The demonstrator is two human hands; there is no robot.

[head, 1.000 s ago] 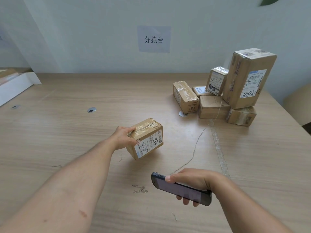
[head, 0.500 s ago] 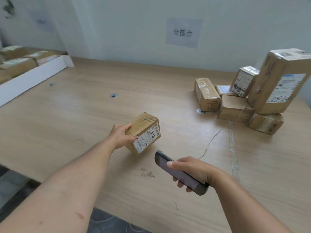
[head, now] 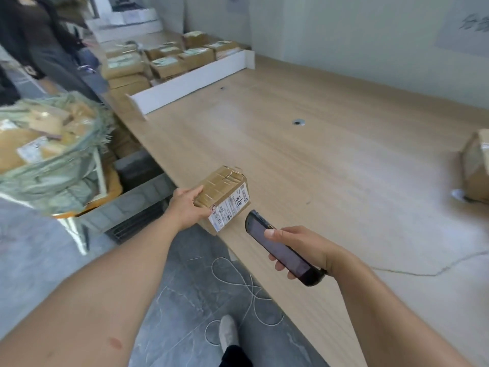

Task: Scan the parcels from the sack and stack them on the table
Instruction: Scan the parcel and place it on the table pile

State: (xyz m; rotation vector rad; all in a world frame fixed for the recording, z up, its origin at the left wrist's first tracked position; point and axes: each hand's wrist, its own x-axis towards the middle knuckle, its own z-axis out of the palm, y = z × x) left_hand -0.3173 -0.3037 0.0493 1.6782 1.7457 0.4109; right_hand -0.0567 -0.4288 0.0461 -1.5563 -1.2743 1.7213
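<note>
A small taped parcel [head: 221,192] is sitting at the table [head: 317,168] edge, the left hand [head: 185,207] gripping its near end. Just beside, the right hand [head: 301,247] is clasping a scanner [head: 260,230] aimed at its label [head: 229,207]; turning the barcode squarely toward it should help.

Place: parcel sorting room.
Evidence: long wooden worktop [head: 304,165], woven sack [head: 53,160] full of parcels, labelled cartons [head: 169,62] in rows.
</note>
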